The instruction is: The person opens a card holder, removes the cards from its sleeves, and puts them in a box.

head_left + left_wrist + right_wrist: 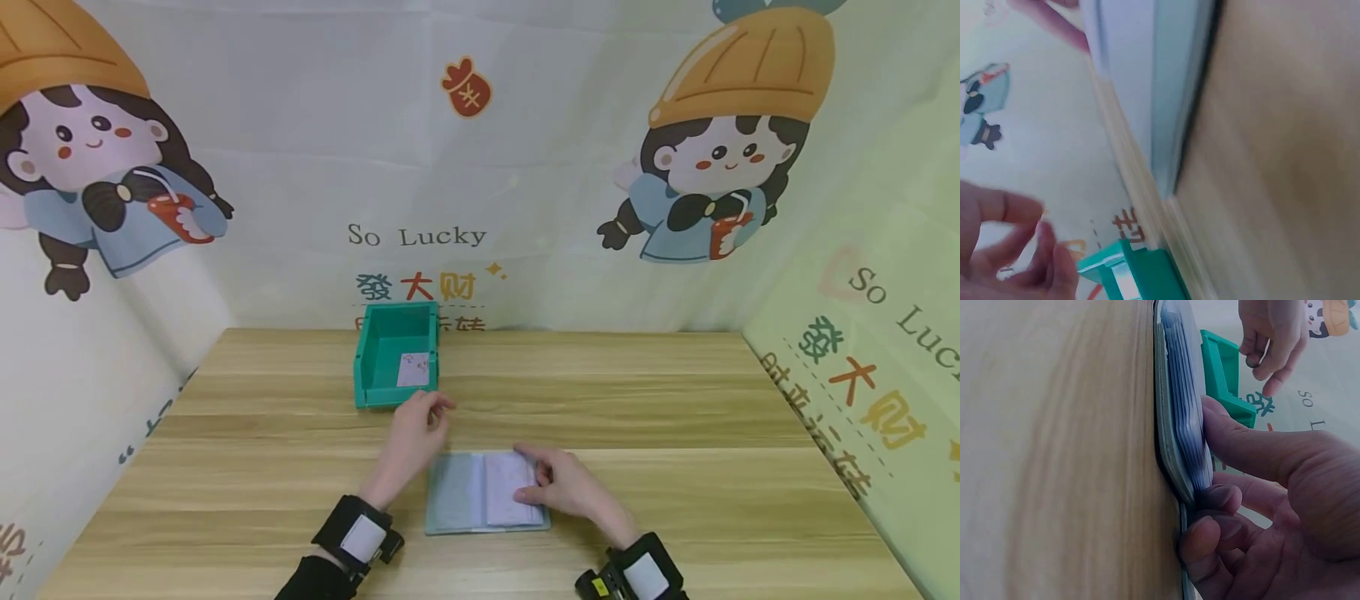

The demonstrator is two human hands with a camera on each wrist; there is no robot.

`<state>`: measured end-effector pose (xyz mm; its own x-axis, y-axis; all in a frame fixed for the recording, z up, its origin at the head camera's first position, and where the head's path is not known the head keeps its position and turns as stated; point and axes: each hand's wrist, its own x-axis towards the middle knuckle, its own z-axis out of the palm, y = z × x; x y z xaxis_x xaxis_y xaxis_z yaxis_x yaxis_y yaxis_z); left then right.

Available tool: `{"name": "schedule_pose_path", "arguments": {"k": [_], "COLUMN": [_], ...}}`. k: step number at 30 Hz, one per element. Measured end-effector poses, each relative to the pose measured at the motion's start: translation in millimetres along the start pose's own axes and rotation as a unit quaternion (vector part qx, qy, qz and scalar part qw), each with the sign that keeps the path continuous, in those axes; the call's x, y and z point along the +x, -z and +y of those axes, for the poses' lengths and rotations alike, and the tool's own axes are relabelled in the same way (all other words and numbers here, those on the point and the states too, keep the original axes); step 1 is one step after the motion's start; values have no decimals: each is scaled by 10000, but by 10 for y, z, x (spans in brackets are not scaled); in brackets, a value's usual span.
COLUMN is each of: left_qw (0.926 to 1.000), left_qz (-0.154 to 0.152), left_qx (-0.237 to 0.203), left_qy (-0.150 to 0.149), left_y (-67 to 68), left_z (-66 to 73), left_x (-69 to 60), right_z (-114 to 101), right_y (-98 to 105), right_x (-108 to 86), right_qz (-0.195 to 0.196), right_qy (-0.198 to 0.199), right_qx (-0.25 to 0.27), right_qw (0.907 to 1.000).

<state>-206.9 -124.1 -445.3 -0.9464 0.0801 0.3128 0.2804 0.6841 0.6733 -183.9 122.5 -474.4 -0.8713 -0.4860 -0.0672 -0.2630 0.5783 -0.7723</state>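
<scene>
A small booklet (456,492) with a pale blue-green cover lies open on the wooden table. The right wrist view shows its thick stack of thin, glossy pages (1188,419) edge-on. My right hand (566,483) grips the booklet's right side, thumb on top of the pages and fingers curled at the edge. My left hand (416,429) hovers just in front of a green bin (367,358), its fingers loosely bent; I see nothing between them. Inside the bin, a pale, patterned card (413,370) lies at the near right corner.
The wooden table (637,383) runs back to a printed cloth backdrop (555,208), and the bin stands near that far edge. More printed cloth (862,333) borders the table on the right. Both wrists wear black camera straps (647,567).
</scene>
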Motion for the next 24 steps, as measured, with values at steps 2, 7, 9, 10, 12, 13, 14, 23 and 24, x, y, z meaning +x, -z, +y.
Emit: {"name": "schedule_pose_path", "arguments": {"k": [2, 7, 9, 10, 12, 13, 14, 23, 24], "left_qw": [9992, 9900, 9832, 9798, 9733, 9707, 9684, 9634, 9627], "left_qz": [-389, -1347, -1744, -1911, -2177, -2269, -2349, -2633, -2668], "left_qx": [-132, -421, -543, -577, -688, -727, -747, -478, -422], "left_qy": [-4, -7, 60, 97, 240, 314, 378, 172, 142], "left_y": [-5, -10, -18, -25, -42, -53, -62, -112, -112], "left_z": [41, 105, 109, 106, 94, 86, 80, 61, 65], "left_x": [-103, -306, -356, -371, -395, -402, -408, -419, -420], "right_z": [-1, 0, 3, 8, 8, 9, 10, -24, -24], "right_y": [1, -3, -9, -13, -18, -18, -19, -19, -19], "right_x": [2, 3, 4, 6, 8, 9, 10, 30, 29], "right_qz": [-7, 41, 78, 108, 166, 193, 236, 444, 463], "right_qy": [-32, -82, -91, -88, -95, -92, -74, -84, -90], "right_qx": [62, 151, 140, 126, 66, 34, 33, 68, 72], "right_qw": [10000, 9998, 9998, 9998, 9998, 9998, 9997, 9990, 9989]}}
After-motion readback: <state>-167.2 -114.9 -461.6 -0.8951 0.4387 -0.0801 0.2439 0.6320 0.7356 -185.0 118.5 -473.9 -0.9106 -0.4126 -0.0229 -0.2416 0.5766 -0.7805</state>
